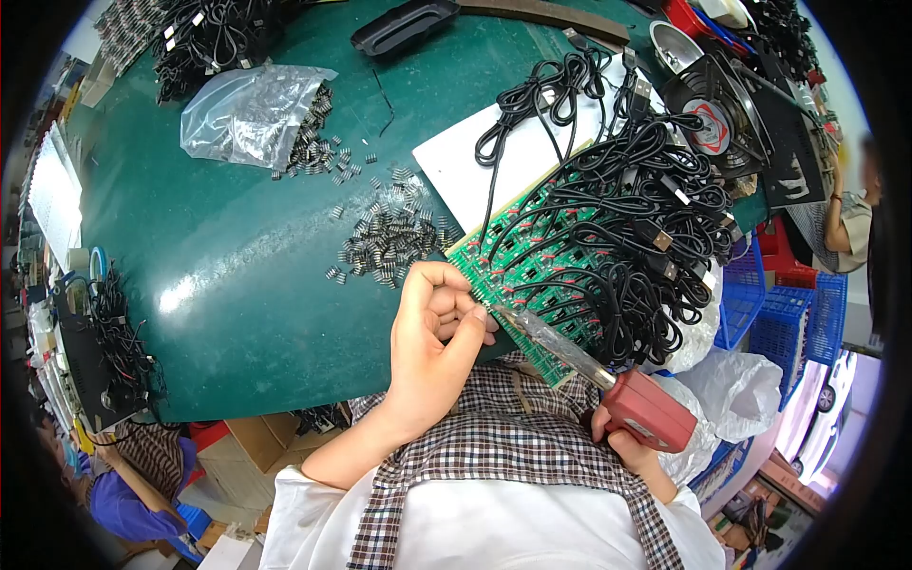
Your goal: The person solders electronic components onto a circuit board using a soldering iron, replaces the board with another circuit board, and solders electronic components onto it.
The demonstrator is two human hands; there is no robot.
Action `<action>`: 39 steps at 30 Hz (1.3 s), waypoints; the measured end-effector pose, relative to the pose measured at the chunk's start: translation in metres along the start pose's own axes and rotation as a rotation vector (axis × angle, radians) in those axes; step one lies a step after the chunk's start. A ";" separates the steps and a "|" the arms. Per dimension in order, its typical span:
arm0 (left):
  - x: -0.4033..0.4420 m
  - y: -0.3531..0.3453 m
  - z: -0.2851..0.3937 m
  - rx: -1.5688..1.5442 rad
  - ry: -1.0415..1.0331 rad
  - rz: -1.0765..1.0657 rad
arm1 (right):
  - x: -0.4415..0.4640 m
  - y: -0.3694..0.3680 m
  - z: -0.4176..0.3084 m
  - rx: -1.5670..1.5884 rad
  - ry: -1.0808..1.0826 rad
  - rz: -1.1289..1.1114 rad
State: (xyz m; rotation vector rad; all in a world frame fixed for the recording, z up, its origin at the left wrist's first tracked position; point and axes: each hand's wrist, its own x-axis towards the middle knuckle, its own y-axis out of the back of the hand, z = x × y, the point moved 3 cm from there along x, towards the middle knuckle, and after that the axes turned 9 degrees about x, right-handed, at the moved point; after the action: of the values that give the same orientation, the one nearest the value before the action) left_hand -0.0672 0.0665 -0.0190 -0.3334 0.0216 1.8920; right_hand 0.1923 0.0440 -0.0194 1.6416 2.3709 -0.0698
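Observation:
My left hand (pixel 432 347) is closed, its thumb and fingers pinched together at the left edge of a green circuit board panel (pixel 465 258); what lies between the fingertips is too small to make out. My right hand (pixel 635 454) grips a soldering gun (pixel 651 410) with a red body and a long metal barrel. Its tip points up and left, close to my left thumb at the board's edge. Black USB cables (pixel 608 256) run from the panel in tied bundles over its right side. Left of the board lies a pile of small metal-pinned connectors (pixel 394 233).
A white board (pixel 456 180) lies beneath the panel. A clear plastic bag (pixel 252 114) spills more small parts. A black tray (pixel 404 27) is at the back, a fan (pixel 712 123) at the right. Blue crates (pixel 784 328) stand beyond; other people sit at both sides.

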 end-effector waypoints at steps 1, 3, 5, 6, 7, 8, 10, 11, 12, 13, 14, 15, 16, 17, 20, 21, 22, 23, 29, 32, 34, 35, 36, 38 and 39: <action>0.000 0.000 0.000 0.000 0.001 0.000 | 0.000 0.001 0.000 0.000 0.000 0.000; 0.000 0.000 -0.001 0.000 0.001 0.000 | 0.001 0.002 -0.002 -0.062 0.006 -0.038; 0.000 0.000 -0.001 0.000 0.002 0.000 | 0.005 -0.001 -0.009 0.052 -0.033 -0.061; 0.000 0.000 0.000 0.000 0.004 0.002 | 0.007 -0.004 -0.013 0.166 -0.071 -0.085; 0.000 0.000 0.000 -0.001 0.006 0.004 | 0.009 -0.006 -0.017 0.166 -0.071 -0.085; 0.000 0.000 0.000 -0.001 0.006 0.004 | 0.011 -0.008 -0.021 0.210 -0.078 -0.085; 0.000 0.000 -0.001 0.004 0.009 0.003 | 0.010 -0.008 -0.020 0.255 -0.085 -0.085; 0.000 0.000 -0.001 0.004 0.009 0.003 | 0.008 -0.006 -0.016 0.115 -0.051 -0.083; 0.000 0.000 -0.001 0.002 0.011 0.003 | 0.007 -0.004 -0.012 -0.024 -0.016 -0.081; 0.000 0.000 -0.001 0.000 0.013 0.003 | 0.005 -0.003 -0.009 -0.024 -0.015 -0.081; 0.000 0.000 -0.001 0.001 0.012 0.004 | 0.004 -0.002 -0.005 -0.117 -0.017 -0.062; 0.000 0.000 0.000 -0.004 0.011 0.004 | 0.004 -0.001 -0.004 -0.211 -0.019 -0.043; 0.000 0.000 0.000 -0.009 0.010 0.004 | 0.006 -0.002 -0.005 -0.210 -0.019 -0.043; 0.000 0.000 0.000 -0.009 0.010 0.004 | 0.008 -0.004 -0.008 -0.235 -0.017 -0.036; 0.000 0.000 0.000 0.005 0.009 0.002 | 0.008 -0.005 -0.008 -0.236 -0.020 -0.004; 0.000 0.000 0.000 0.006 0.009 0.002 | 0.007 -0.005 -0.007 -0.212 -0.023 0.021; 0.000 0.000 0.000 0.006 0.010 0.002 | 0.006 -0.003 -0.006 -0.212 -0.024 0.020; 0.000 0.000 0.000 0.006 0.010 0.003 | 0.005 -0.001 -0.004 -0.220 0.003 -0.030; -0.001 0.001 -0.001 -0.004 0.020 -0.027 | 0.011 -0.009 -0.016 0.307 -0.092 -0.074; -0.001 0.000 0.000 0.013 0.014 -0.028 | 0.012 -0.010 -0.018 0.267 -0.084 -0.091; 0.000 0.000 0.000 0.006 0.006 -0.005 | 0.011 -0.010 -0.019 0.276 -0.085 -0.087; 0.000 -0.001 -0.001 0.005 0.005 -0.008 | 0.010 -0.009 -0.018 0.270 -0.085 -0.092; 0.000 0.000 -0.002 0.010 0.000 -0.011 | 0.010 -0.009 -0.018 0.264 -0.085 -0.097; 0.000 0.001 -0.002 0.016 -0.005 -0.011 | 0.011 -0.011 -0.020 0.252 -0.082 -0.086; -0.001 0.001 -0.001 0.002 0.001 -0.024 | 0.011 -0.012 -0.021 0.240 -0.080 -0.075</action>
State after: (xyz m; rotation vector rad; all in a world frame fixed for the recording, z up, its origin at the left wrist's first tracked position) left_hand -0.0679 0.0654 -0.0201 -0.3323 0.0201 1.8682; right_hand 0.1738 0.0537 -0.0033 1.6145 2.4399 -0.4424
